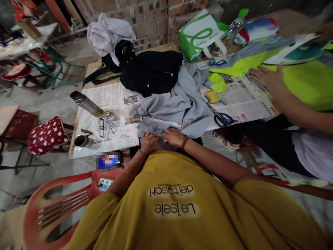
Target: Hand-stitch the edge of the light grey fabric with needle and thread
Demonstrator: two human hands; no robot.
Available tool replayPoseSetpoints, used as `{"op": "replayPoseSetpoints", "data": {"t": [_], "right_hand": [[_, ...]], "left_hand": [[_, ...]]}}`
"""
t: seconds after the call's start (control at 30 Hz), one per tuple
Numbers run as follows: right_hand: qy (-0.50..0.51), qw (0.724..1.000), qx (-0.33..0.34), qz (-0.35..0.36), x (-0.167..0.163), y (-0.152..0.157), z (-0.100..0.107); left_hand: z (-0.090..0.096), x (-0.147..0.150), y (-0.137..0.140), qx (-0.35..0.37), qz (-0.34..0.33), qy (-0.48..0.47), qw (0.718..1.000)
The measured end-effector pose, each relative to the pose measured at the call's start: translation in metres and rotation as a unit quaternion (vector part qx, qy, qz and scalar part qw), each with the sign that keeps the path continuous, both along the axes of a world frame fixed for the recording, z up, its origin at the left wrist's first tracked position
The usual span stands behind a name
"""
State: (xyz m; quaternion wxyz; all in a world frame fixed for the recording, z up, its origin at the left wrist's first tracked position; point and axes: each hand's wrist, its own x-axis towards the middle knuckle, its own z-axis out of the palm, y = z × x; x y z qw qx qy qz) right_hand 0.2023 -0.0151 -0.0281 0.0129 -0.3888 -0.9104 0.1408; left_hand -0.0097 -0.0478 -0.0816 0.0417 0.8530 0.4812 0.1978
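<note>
A grey garment lies rumpled over the newspaper, its near end bunched at the table's front edge. My left hand is closed on that near end, fingers curled into the fabric. Just to its right, my right hand also grips the cloth, with the fingertips partly hidden in the folds. Blue-handled scissors rest beside the garment on the right, near a small yellow piece that I cannot make out.
Left on the table are a steel thermos, eyeglasses and a cup. A black bag sits behind. A co-worker's hand presses yellow-grey clothing beside an iron. A red chair stands at left.
</note>
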Motion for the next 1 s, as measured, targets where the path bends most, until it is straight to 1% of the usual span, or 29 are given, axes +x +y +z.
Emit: {"op": "replayPoseSetpoints", "data": {"t": [0.1,0.2,0.27,0.3,0.37,0.43,0.47,0.5,0.53,0.63,0.7,0.9,1.0], "right_hand": [[0.061,0.998,-0.029,-0.018,-0.002,0.003,-0.001],[0.167,0.980,-0.072,-0.083,-0.006,0.009,-0.003],[0.226,0.955,-0.125,-0.146,-0.010,0.014,-0.003],[0.247,0.938,-0.166,-0.178,-0.012,0.016,-0.003],[0.279,0.895,-0.261,-0.229,-0.016,0.021,-0.003],[0.296,0.857,-0.333,-0.258,-0.019,0.025,-0.001],[0.298,0.849,-0.347,-0.264,-0.020,0.026,0.000],[0.293,0.851,-0.344,-0.267,-0.020,0.028,0.000],[0.279,0.862,-0.327,-0.268,-0.021,0.029,0.001],[0.212,0.915,-0.230,-0.253,-0.021,0.031,0.003],[0.183,0.934,-0.190,-0.242,-0.021,0.031,0.004],[0.124,0.955,-0.169,-0.211,-0.022,0.030,0.006],[0.108,0.959,-0.172,-0.199,-0.022,0.029,0.007]], "left_hand": [[-0.002,0.000,0.001,0.004,0.011,-0.006,1.000],[-0.004,0.000,0.002,0.009,0.018,-0.015,1.000],[-0.005,0.000,0.003,0.010,0.016,-0.019,1.000],[-0.005,0.001,0.003,0.010,0.014,-0.020,1.000],[-0.006,0.001,0.004,0.006,0.008,-0.022,1.000],[-0.007,0.002,0.005,0.002,0.002,-0.024,1.000],[-0.007,0.002,0.005,0.002,-0.002,-0.025,1.000],[-0.008,0.003,0.006,0.003,-0.004,-0.028,1.000],[-0.010,0.003,0.006,0.007,-0.006,-0.033,0.999],[-0.014,0.004,0.008,0.025,-0.012,-0.062,0.998],[-0.017,0.005,0.010,0.038,-0.021,-0.080,0.996],[-0.021,0.005,0.011,0.040,-0.027,-0.090,0.995],[-0.022,0.007,0.011,0.026,-0.025,-0.117,0.993]]}}
